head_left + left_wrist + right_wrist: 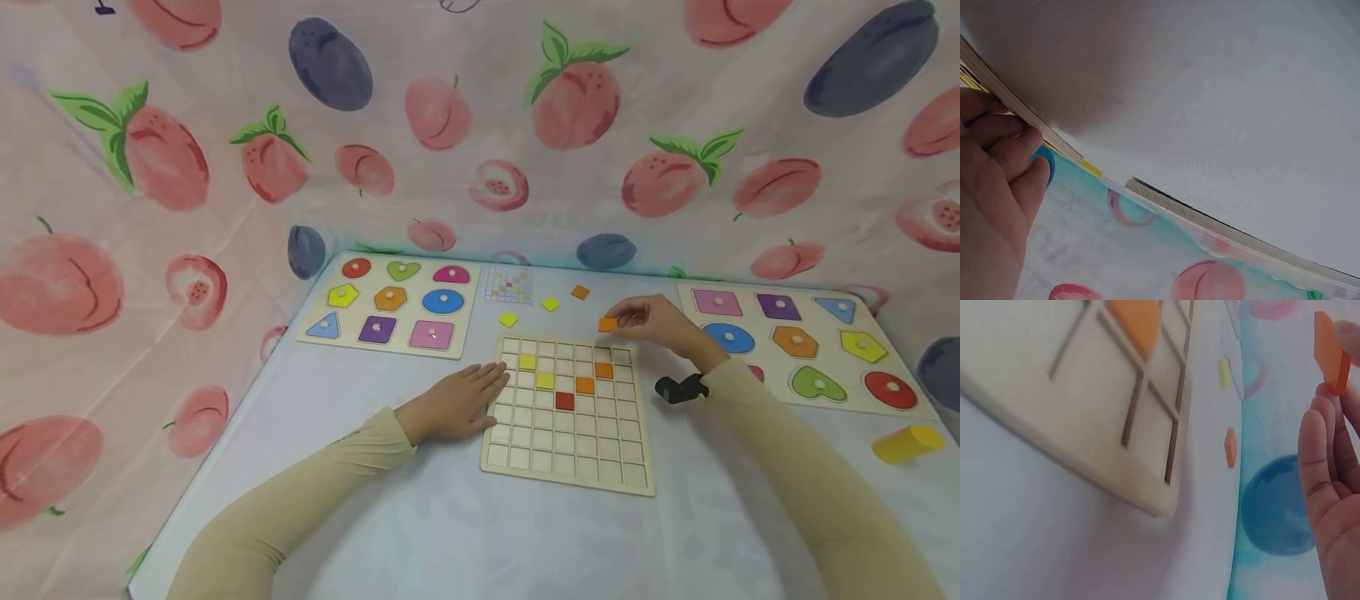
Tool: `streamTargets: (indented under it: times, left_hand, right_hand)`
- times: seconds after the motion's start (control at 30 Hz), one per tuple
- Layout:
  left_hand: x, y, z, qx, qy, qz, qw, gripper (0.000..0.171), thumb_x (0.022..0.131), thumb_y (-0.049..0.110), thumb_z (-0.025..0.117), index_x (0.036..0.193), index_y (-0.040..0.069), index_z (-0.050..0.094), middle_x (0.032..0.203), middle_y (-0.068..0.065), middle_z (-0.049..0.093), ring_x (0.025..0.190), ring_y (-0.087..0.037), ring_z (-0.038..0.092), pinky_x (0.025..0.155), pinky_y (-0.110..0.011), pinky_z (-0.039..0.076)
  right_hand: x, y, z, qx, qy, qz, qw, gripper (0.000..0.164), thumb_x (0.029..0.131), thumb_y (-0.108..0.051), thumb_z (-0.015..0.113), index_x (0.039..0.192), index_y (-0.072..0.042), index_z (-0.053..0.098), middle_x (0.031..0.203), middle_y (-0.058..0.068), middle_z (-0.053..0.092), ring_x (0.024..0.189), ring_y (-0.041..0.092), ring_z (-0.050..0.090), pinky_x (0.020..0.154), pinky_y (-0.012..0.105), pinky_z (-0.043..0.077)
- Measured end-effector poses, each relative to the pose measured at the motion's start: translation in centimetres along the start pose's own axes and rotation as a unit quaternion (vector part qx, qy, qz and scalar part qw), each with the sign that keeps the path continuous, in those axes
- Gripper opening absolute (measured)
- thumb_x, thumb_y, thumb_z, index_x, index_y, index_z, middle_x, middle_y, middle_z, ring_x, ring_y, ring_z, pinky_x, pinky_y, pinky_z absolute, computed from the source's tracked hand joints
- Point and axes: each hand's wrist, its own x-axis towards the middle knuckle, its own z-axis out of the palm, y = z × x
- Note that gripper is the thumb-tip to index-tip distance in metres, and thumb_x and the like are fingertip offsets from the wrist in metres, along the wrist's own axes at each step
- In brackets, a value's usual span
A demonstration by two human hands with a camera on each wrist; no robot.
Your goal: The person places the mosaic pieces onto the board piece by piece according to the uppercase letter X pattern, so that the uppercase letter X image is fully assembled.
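Observation:
A wooden grid board (pixel 525 458) lies on the table. Set into its cells are yellow tiles (pixel 527 362), orange tiles (pixel 585 385) and one red tile (pixel 565 401), forming a V. My right hand (pixel 651 321) pinches an orange square tile (pixel 1330 353) between thumb and fingers, above the board's far right corner. With fingers extended, my left hand (pixel 457 402) rests at the board's left edge; its fingertips touch the frame. Beyond the board lie two loose yellow tiles (pixel 551 304) and a loose orange tile (pixel 580 292).
A small printed pattern card (pixel 509 285) lies at the back. Shape puzzle boards stand at the left (pixel 390 344) and right (pixel 772 390). A yellow cylinder (pixel 907 444) lies at the far right. A fruit-printed cloth (pixel 450 183) hangs behind the table.

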Motion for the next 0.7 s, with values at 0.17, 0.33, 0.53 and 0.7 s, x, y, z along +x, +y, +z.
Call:
streamTargets:
  times: [0.17,0.33,0.53,0.7]
  left_hand:
    - [-0.1,0.0,-0.1,0.002,-0.001,-0.001,1.0,0.072,0.096,0.048,0.04,0.151,0.008,0.016,0.159,-0.007,0.015,0.147,-0.02,0.014,0.121,-0.035,0.017]
    - [-0.1,0.0,-0.1,0.003,-0.003,-0.001,1.0,0.072,0.096,0.049,0.04,0.151,0.008,0.016,0.159,-0.007,0.014,0.147,-0.02,0.014,0.121,-0.035,0.017]
    - [0.0,0.0,0.0,0.001,0.0,-0.001,1.0,0.072,0.096,0.049,0.039,0.151,0.008,0.016,0.159,-0.007,0.014,0.147,-0.02,0.014,0.121,-0.035,0.016]
    - [0.0,0.0,0.0,-0.001,0.002,0.0,1.0,0.072,0.096,0.048,0.039,0.151,0.008,0.016,0.159,-0.007,0.014,0.147,-0.02,0.014,0.121,-0.035,0.017]
  right_hand:
    - [-0.9,-0.7,1.1,0.0,-0.004,-0.012,1.0,0.032,0.08,-0.02,0.075,0.106,-0.004,0.068,0.089,0.001,0.066,0.078,0.011,0.057,0.072,0.018,0.05]
    - [-1.6,-1.4,2.3,-0.002,-0.013,-0.016,1.0,0.032,0.078,-0.023,0.077,0.105,-0.008,0.069,0.089,0.002,0.066,0.077,0.012,0.058,0.073,0.019,0.05]
    - [-2.2,-2.2,3.6,0.02,-0.033,-0.047,0.998,0.028,0.078,-0.016,0.076,0.102,-0.003,0.069,0.089,0.007,0.067,0.076,0.01,0.059,0.073,0.019,0.052]
    - [-2.4,-2.7,4.7,0.036,-0.063,-0.078,0.994,0.026,0.078,-0.012,0.075,0.101,-0.001,0.069,0.091,0.008,0.067,0.075,0.009,0.059,0.072,0.018,0.053]
